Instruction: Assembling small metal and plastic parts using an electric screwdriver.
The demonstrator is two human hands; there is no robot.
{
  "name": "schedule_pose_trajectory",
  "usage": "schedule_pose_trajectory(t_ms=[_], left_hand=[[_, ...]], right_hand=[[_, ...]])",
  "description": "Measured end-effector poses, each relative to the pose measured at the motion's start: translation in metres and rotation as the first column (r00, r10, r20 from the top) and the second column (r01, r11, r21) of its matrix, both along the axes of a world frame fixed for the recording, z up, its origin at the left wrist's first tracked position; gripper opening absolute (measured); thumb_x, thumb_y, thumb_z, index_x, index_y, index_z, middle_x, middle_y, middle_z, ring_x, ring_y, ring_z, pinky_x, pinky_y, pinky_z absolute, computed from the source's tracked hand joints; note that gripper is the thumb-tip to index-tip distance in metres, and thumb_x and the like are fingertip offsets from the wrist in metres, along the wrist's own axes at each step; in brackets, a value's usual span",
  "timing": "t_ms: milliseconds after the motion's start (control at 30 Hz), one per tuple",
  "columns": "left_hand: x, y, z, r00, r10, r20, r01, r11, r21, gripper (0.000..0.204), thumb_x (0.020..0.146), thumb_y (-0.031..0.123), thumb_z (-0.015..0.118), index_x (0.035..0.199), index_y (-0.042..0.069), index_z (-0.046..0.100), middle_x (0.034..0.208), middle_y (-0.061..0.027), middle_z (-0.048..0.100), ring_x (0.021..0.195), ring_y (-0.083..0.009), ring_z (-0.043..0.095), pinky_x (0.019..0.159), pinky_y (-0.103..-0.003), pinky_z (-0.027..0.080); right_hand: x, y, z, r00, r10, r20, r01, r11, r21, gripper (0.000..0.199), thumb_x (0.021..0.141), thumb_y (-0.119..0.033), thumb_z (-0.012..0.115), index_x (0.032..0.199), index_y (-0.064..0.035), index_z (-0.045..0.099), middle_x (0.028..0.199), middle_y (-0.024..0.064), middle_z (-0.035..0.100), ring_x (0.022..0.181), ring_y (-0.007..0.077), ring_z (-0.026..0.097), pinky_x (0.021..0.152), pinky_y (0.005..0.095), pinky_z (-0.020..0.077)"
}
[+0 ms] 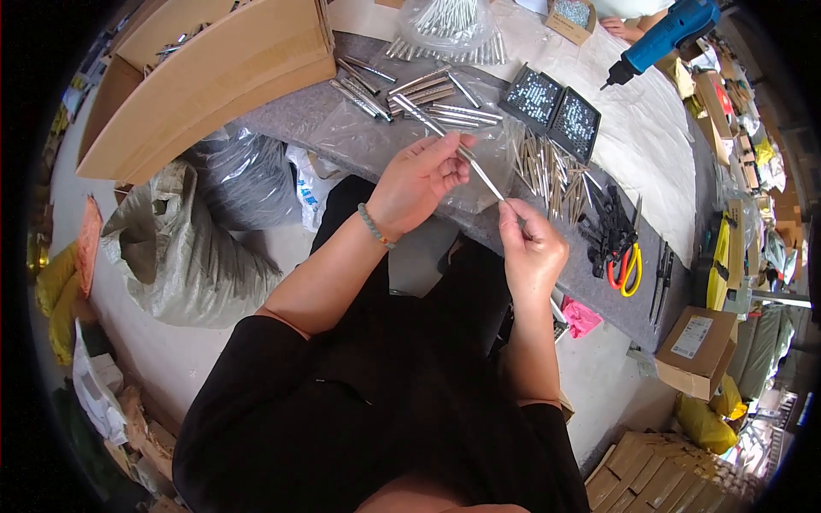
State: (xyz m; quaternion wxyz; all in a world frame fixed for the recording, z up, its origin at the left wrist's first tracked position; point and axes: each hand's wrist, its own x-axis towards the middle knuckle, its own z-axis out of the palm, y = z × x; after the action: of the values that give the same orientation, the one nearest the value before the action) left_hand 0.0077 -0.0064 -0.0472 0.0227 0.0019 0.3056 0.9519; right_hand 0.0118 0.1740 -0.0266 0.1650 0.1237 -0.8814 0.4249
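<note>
Pinching rod (488, 179), L hand (419, 182) + R hand (532, 248) closed on it, box (684, 379) w/ wht label (692, 337)

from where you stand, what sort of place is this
Probably a small workshop or assembly space: piles of silver metal rods lie on a grey work table, a blue power driver shows at its far side, and a woven sack stands on the floor nearby.

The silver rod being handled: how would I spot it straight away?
Find the grey table, then its near edge. There, a silver rod slants between the person's left hand and right hand. Unlike the metal pieces lying loose beyond, it is held in both hands.
</note>
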Motion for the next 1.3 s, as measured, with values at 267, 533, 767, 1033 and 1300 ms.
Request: schedule_pose_trajectory(t_ms=[267,533,767,1033,1300], left_hand=[[0.001,0.013,-0.006,0.994,0.021,0.105,-0.001,0.982,-0.188,0.022,0.092,0.017,0.057,0.106,0.001,0.061,0.097,-0.0056,0.063,0.083,-0.0138,0.06,0.077,-0.028,0.049],[-0.007,0.015,-0.028,0.986,0.1,0.131,-0.041,0.918,-0.395,0.024,0.087,0.016,0.065,0.105,0.0,0.062,0.095,-0.0056,0.065,0.082,-0.0123,0.061,0.076,-0.026,0.05],[-0.013,0.017,-0.032,0.972,0.118,0.202,-0.035,0.927,-0.373,0.024,0.086,0.015,0.065,0.105,-0.001,0.062,0.095,-0.0063,0.065,0.084,-0.0132,0.062,0.079,-0.027,0.05],[-0.009,0.023,-0.019,0.975,0.035,0.221,0.04,0.944,-0.328,0.022,0.088,0.014,0.062,0.105,-0.001,0.061,0.096,-0.0078,0.065,0.085,-0.0174,0.063,0.081,-0.031,0.051],[-0.005,0.023,-0.014,0.981,0.012,0.194,0.049,0.951,-0.306,0.019,0.087,0.017,0.065,0.099,0.002,0.065,0.088,-0.003,0.065,0.081,-0.0112,0.061,0.075,-0.026,0.05]], right_hand=[[-0.016,-0.02,-0.001,0.98,0.104,-0.168,-0.077,0.985,0.157,0.009,0.079,-0.019,0.068,0.085,-0.0131,0.069,0.074,0.0069,0.067,0.064,0.0247,0.065,0.056,0.0344,0.0493],[-0.04,-0.023,-0.025,0.954,0.228,0.194,-0.278,0.914,0.296,0.042,0.076,-0.017,0.065,0.114,-0.0069,0.051,0.092,0.018,0.063,0.084,0.0345,0.062,0.072,0.0417,0.0492],[-0.04,0.001,-0.037,0.968,0.244,-0.05,-0.236,0.963,0.131,0.047,0.073,-0.012,0.07,0.117,-0.006,0.053,0.1,0.0131,0.061,0.099,0.033,0.057,0.087,0.041,0.0437],[-0.022,0.015,-0.038,0.98,0.195,-0.037,-0.183,0.96,0.213,0.024,0.081,-0.02,0.066,0.103,-0.0098,0.064,0.081,0.007,0.062,0.075,0.0276,0.062,0.065,0.0375,0.0488],[-0.019,0.005,-0.015,0.987,0.16,-0.001,-0.143,0.882,0.449,0.026,0.085,-0.024,0.064,0.107,-0.011,0.063,0.092,0.0095,0.067,0.079,0.0295,0.065,0.066,0.0363,0.0515]])
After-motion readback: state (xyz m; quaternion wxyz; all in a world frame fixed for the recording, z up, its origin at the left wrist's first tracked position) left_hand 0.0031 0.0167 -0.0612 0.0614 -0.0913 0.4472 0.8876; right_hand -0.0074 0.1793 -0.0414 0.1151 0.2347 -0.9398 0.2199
